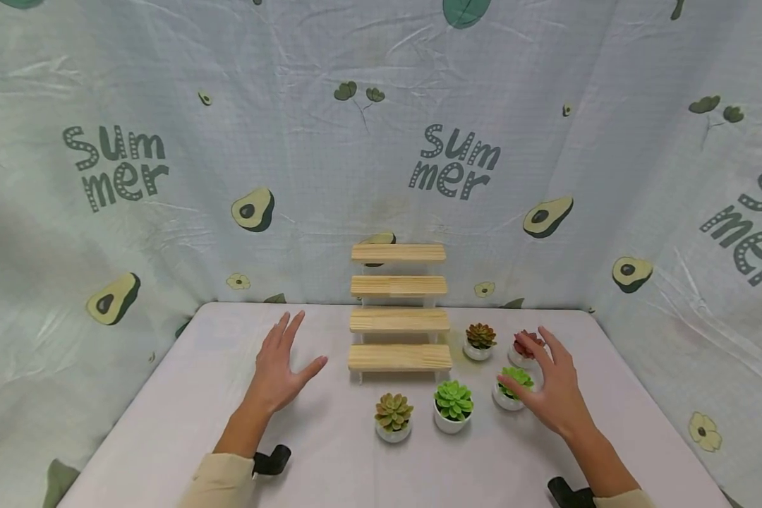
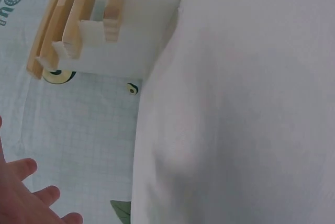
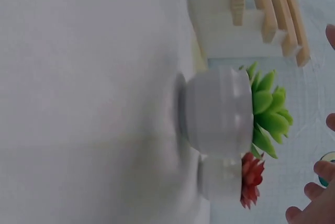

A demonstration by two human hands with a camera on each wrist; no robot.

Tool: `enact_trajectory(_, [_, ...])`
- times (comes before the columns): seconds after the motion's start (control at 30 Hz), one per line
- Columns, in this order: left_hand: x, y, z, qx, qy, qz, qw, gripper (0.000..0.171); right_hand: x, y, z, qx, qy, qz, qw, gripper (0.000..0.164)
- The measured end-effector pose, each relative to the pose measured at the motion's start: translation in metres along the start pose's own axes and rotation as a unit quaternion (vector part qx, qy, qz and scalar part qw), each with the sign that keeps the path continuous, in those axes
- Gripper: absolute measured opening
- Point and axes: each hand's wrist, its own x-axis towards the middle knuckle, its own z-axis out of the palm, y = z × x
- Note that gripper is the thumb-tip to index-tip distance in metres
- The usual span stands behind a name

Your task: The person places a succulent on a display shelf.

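A small wooden step shelf (image 1: 398, 315) with several slat steps stands at the back middle of the white table (image 1: 330, 466). Several potted succulents in white pots sit in front and to its right: a yellow-green one (image 1: 393, 416), a bright green one (image 1: 453, 405), a brown-orange one (image 1: 480, 341), a red one (image 1: 522, 347) and a light green one (image 1: 511, 386). My right hand (image 1: 555, 388) hovers open over the light green pot (image 3: 230, 111), fingers spread, next to the red one (image 3: 235, 179). My left hand (image 1: 282, 363) is open above the table, left of the shelf (image 2: 99, 20), holding nothing.
A pale cloth backdrop (image 1: 381, 155) printed with avocados and "Summer" lettering rises behind and at both sides of the table. Bare tabletop lies to the left of the shelf and along the front edge. Black wrist straps (image 1: 271, 461) show on both forearms.
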Motion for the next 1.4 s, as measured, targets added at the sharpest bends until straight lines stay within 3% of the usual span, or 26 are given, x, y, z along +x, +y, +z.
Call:
enact_trajectory(0.2, [0.0,0.004,0.016,-0.093,0.012,-0.024,0.9953,0.082,-0.012,-0.006,0.007,0.042,0.003,0.046,0.998,0.081])
enact_trajectory(0.4, [-0.003,0.011,0.029,-0.17,-0.022,-0.06,0.9834,0.069,-0.022,-0.017,0.012,0.064,0.0,0.115,0.991,0.086])
enact_trajectory(0.77, [0.005,0.034,0.047,-0.29,-0.071,-0.129,0.9458,0.063,-0.027,-0.015,0.02,0.125,-0.05,0.189,0.973,0.096])
enact_trajectory(0.97, [0.011,0.039,0.054,-0.349,-0.074,-0.16,0.9205,0.064,-0.025,-0.011,0.023,0.132,-0.085,0.229,0.961,0.103])
enact_trajectory(1.13, [0.016,0.038,0.062,-0.382,-0.073,-0.176,0.9045,0.059,-0.024,-0.008,0.024,0.141,-0.102,0.257,0.95,0.106])
enact_trajectory(1.3, [0.019,0.036,0.068,-0.401,-0.079,-0.189,0.893,0.056,-0.022,-0.006,0.024,0.131,-0.111,0.274,0.946,0.106])
enact_trajectory(1.4, [0.021,0.034,0.069,-0.406,-0.084,-0.187,0.8906,0.053,-0.021,-0.005,0.024,0.125,-0.114,0.274,0.947,0.105])
